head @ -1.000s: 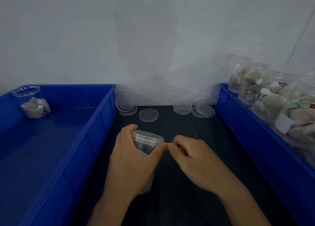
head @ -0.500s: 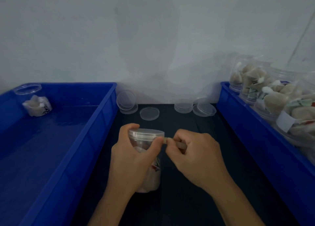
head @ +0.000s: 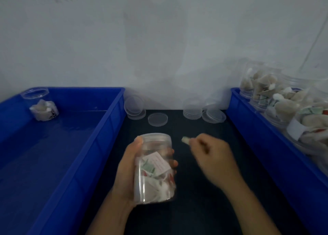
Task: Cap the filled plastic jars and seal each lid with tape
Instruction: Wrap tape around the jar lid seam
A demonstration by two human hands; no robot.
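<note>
The left hand (head: 129, 171) wraps around a capped, filled jar (head: 154, 169), thumb up by its lid (head: 156, 139). Just right of it, apart from the jar, the blurred right hand (head: 211, 156) pinches a small pale piece (head: 186, 140), perhaps tape. Beyond them lie loose lids (head: 157, 119).

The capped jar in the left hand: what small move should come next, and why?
Probably bring the right hand back to the lid and press its pale strip, likely tape, onto the rim. The left hand grips the jar with the lid on, while the strip sits apart from it.
</note>
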